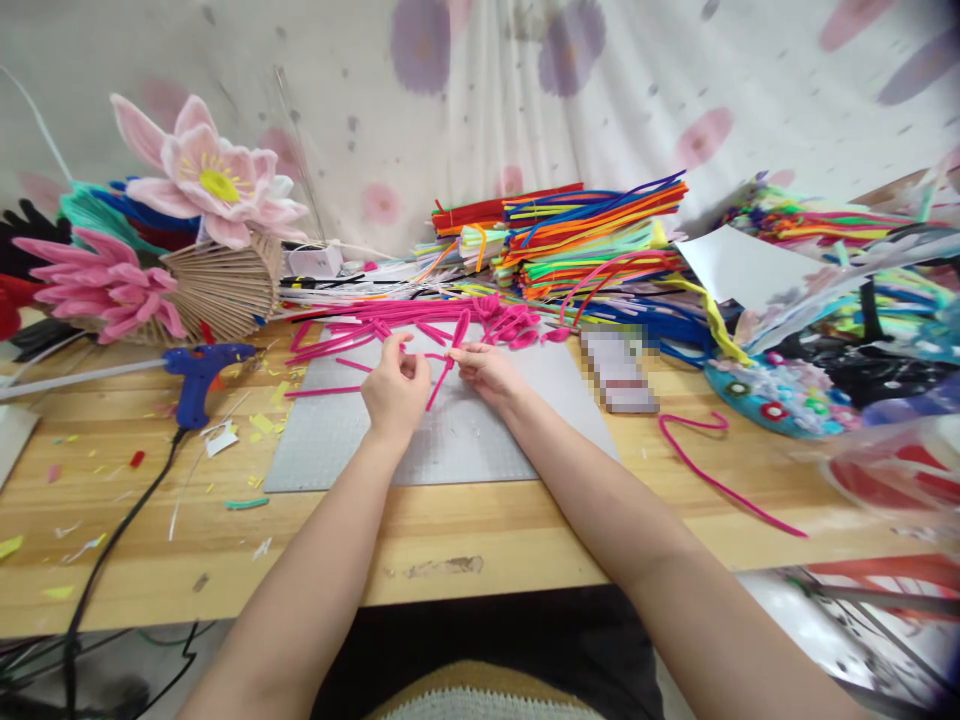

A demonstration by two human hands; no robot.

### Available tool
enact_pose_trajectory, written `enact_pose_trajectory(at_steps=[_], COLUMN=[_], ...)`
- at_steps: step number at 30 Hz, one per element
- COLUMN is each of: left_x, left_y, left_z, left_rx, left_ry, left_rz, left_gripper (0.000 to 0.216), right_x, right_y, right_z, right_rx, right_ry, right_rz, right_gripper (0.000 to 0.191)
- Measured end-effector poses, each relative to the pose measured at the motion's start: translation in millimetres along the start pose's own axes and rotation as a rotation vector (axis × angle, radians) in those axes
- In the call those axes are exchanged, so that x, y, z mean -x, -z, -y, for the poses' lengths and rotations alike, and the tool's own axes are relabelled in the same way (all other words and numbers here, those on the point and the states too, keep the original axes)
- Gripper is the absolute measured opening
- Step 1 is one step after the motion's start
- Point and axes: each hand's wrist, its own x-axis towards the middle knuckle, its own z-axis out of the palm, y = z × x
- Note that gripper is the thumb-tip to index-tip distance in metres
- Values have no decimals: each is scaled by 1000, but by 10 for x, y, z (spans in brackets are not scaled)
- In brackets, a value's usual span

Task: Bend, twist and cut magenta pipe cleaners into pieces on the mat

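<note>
My right hand (489,373) pinches a magenta pipe cleaner (459,332) between thumb and fingertips. The pipe cleaner is bent into a narrow loop at the top, and a straight tail hangs below the fingers. A short strand of it runs left toward my left hand (396,392), whose fingers are curled closed at that end; the exact grip is partly hidden. Under both hands lies a grey cutting mat (480,455). Loose magenta pipe cleaners (322,391) lie left of my left hand, and a heap of magenta looped pieces (510,322) sits just behind the hands.
A blue glue gun (196,380) with its cord lies left, among scraps. Pink fuzzy flowers (217,185) stand behind it. Bundles of coloured pipe cleaners (592,240) are stacked at the back. A blurred-out phone-like item (619,368) and a curved magenta pipe cleaner (720,485) lie right.
</note>
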Motion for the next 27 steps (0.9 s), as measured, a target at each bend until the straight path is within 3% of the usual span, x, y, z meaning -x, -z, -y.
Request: enact_pose_trajectory(at_steps=[3,9,12,20,27], left_x=[5,-34,-51,-13,19], left_y=[-60,-127,-86,-141,-137], left_z=[5,3,-20,-49,-89], left_rx=[191,819,928,994,1005], left_ry=[27,589,678,616,662], left_rz=[150,509,631,499,578], left_gripper=[17,18,15,17,12], right_x=[10,28,34,30,64], right_y=[0,70,87,68,103], right_z=[-2,13,26,54,82], right_rx=[5,-4,-12,20,-2], right_ry=[12,-47,-84,-85,-91], right_rz=[29,185,199,203,259], right_gripper=[25,27,25,23,25])
